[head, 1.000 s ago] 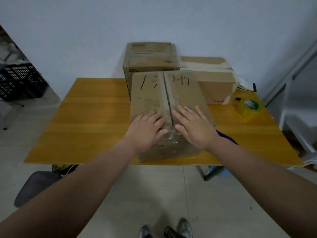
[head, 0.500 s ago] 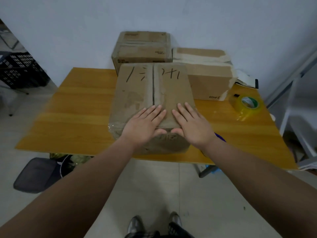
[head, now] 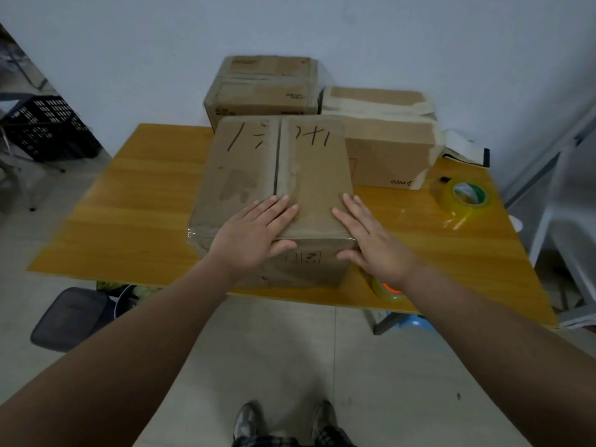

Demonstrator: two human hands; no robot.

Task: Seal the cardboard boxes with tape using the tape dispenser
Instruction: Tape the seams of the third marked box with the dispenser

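— What does the room look like?

— A plain pale wall runs behind the far edge of the tabletop, which is yellow-orange wood grain. The light is dim and even.

— And the floor?

— The floor is pale tile with thin joints. A dark grey padded seat stands on it, below the tabletop's near left corner.

— Anything at the sides?

— Well beyond the left edge sits a black slatted crate. A white metal frame stands by the right edge. A grey table leg slants down under the near right corner, with something of blue plastic just beside it.
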